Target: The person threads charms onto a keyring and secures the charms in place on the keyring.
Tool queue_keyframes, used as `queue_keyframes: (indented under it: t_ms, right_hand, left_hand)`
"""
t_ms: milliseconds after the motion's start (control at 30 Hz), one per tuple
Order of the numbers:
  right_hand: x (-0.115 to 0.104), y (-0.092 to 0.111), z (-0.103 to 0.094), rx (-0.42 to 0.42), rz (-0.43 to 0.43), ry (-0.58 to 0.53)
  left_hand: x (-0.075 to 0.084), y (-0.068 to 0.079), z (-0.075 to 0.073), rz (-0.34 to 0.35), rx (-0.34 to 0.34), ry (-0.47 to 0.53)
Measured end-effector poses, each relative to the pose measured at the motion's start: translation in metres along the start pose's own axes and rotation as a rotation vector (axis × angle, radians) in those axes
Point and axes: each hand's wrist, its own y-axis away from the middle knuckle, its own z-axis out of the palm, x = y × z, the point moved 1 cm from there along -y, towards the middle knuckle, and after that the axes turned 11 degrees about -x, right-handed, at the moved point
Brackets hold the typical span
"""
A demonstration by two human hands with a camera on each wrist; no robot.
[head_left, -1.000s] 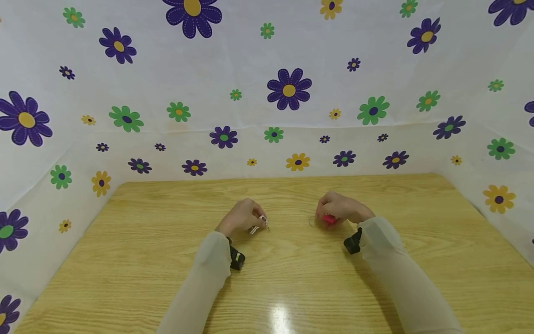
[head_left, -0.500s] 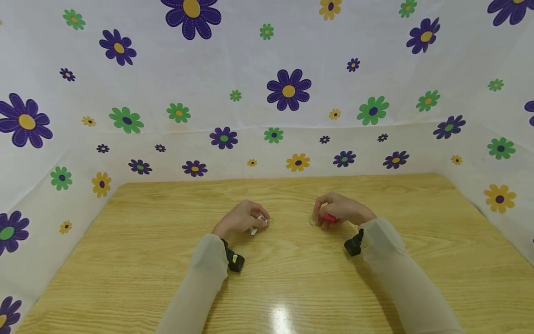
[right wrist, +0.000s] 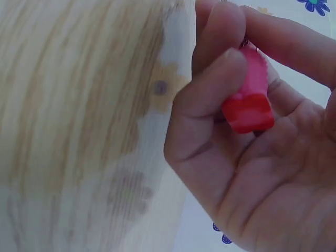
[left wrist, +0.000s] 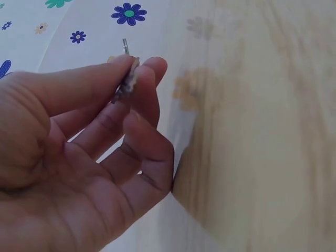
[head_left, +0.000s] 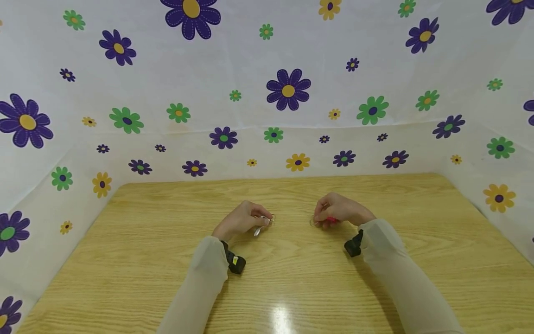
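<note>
A: What did the head view show?

B: Two bare hands at a yellow-brown wooden table [head_left: 292, 278]. The left hand [head_left: 244, 219] pinched a small, flat, white-and-silver thing [head_left: 262, 226]. I couldn't tell what it was made of. A thin, round, metal-looking ring [head_left: 273, 217] poked out by its fingertips. The right hand [head_left: 340, 208] held a small, chunky, red thing [head_left: 331, 220], and a second thin, round ring [head_left: 311, 223] showed just beside those fingertips. The rings were well apart.

A: And the left wrist view?

B: The thumb and pointing finger squeezed the white-and-silver thing. A thin metal bit [left wrist: 125, 46] stuck up above them. The other fingers were bent.

A: And the right wrist view?

B: The red thing sat inside the curled fingers, near the palm. One end was bright red, and its side was pinker.

A: Which step was it?

B: I guessed the step was handling both little things together, one in each hand. I couldn't tell if they were being lifted or laid down. The next move probably called for gentle fingertips, so neither ring got snagged.
</note>
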Motion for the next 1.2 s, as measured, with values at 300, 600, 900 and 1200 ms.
queue_keyframes:
  t_ms: [300,600,900,1200]
  right_hand:
    - [-0.0008,0.0014,0.0012,-0.009,-0.007,-0.067]
    - [0.0015,0.002,0.0042,-0.001,-0.011,-0.132]
    - [0.0032,0.0026,0.006,0.001,-0.066,-0.151]
    - [0.0017,0.0023,0.0093,0.026,-0.099,-0.161]
  left_hand:
    - [-0.0003,-0.0006,0.0027,0.04,0.034,0.022]
    - [-0.0014,-0.0022,0.0053,0.027,0.088,0.019]
    - [0.0009,-0.0015,0.0077,0.02,0.107,0.025]
    - [0.0061,-0.0001,0.0085,0.053,0.083,-0.011]
